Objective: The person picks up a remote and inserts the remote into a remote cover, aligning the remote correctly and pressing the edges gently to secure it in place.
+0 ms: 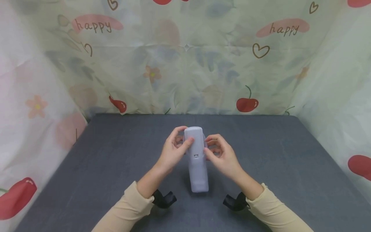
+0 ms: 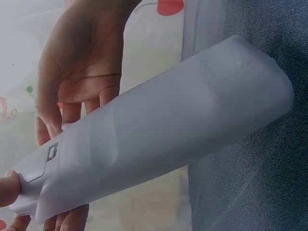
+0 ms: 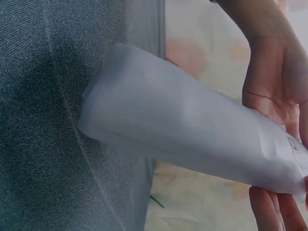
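A white remote control [image 1: 197,145] is held back side up between both hands, tilted, its lower end close over the table. A frosted plastic sleeve [image 2: 163,115] wraps its lower part; the sleeve's loose edge lies near the small battery-cover latch [image 2: 52,151]. My left hand [image 1: 168,153] grips the upper end from the left, thumb on the back, other fingers partly hidden behind it. On the other side my right hand [image 1: 227,159] pinches the sleeve's edge between thumb and fingers. In the right wrist view, fingertips [image 3: 264,204] show along the sleeve's side.
A dark grey table [image 1: 116,145] spreads under the hands. Printed cloth [image 1: 185,77] hangs behind it and on both sides. Black curved pieces [image 1: 165,199] sit at both wrists, low over the table.
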### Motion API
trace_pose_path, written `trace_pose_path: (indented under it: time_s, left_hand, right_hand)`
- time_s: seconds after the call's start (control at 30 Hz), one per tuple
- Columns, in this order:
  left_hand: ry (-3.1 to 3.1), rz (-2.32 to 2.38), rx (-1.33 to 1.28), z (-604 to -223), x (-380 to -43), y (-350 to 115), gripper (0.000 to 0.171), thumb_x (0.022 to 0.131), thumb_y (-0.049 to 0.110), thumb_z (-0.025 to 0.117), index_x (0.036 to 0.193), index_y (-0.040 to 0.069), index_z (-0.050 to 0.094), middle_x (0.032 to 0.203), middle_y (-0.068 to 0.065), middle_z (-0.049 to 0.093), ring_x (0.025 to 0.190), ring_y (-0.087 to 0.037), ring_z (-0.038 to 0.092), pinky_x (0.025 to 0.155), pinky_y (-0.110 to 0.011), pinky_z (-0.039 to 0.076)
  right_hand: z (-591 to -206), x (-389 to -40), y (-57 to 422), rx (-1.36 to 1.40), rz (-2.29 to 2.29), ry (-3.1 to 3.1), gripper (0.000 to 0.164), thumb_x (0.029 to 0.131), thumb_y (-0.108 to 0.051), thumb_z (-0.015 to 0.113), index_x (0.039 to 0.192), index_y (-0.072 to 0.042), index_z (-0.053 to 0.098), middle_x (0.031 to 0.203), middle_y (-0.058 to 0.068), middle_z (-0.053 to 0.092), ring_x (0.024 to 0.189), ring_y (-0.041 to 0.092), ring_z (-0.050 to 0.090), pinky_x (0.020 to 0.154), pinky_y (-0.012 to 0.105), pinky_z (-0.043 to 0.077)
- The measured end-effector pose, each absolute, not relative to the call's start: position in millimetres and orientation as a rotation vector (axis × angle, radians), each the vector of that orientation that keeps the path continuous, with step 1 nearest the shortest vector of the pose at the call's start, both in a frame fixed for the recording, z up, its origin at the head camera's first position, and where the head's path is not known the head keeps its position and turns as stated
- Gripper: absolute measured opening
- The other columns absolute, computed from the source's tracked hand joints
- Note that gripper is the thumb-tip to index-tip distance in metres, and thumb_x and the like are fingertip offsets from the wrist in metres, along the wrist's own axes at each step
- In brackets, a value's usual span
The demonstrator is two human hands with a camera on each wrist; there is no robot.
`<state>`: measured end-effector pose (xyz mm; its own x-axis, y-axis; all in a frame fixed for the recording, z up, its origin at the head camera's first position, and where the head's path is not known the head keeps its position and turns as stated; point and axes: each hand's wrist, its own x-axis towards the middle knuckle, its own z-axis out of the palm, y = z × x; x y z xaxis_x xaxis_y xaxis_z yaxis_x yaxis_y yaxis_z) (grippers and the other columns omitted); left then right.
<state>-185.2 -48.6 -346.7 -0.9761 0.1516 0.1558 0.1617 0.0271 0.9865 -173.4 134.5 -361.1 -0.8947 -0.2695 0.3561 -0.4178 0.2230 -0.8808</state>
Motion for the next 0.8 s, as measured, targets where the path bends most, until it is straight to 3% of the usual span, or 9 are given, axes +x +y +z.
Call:
trace_pose_path:
  time_s: [0.3,0.53,0.8]
  left_hand:
    - [-2.305,-2.132,-0.507,-346,-186,-53,0.039,0.093,0.009,0.055,0.13,0.008,0.041,0.114,-0.025,0.059,0.095,-0.024,0.064,0.078,-0.032,0.052]
    - [-2.36,-2.172,-0.66,-343,-184,-58,0.036,0.094,0.009,0.053,0.128,0.009,0.041,0.117,-0.025,0.057,0.094,-0.023,0.063,0.079,-0.033,0.052]
    - [-2.417,-2.061,-0.868,-343,-179,-59,0.037,0.094,0.013,0.055,0.128,0.009,0.042,0.119,-0.025,0.056,0.091,-0.027,0.066,0.08,-0.034,0.051]
  right_hand:
    - [-359,-179,136,0.559,1.774,-2.439,0.029,0.088,0.002,0.056,0.117,0.003,0.055,0.096,0.024,0.063,0.071,0.002,0.064,0.065,0.026,0.057]
    - [-353,-184,140,0.501,1.754,-2.553,0.025,0.088,-0.003,0.061,0.11,0.008,0.061,0.094,0.025,0.067,0.072,0.001,0.064,0.068,0.027,0.057]
    - [-347,-187,144,0.51,1.537,-2.681,0.019,0.083,-0.003,0.067,0.101,0.005,0.066,0.089,0.019,0.069,0.073,0.014,0.066,0.066,0.027,0.056]
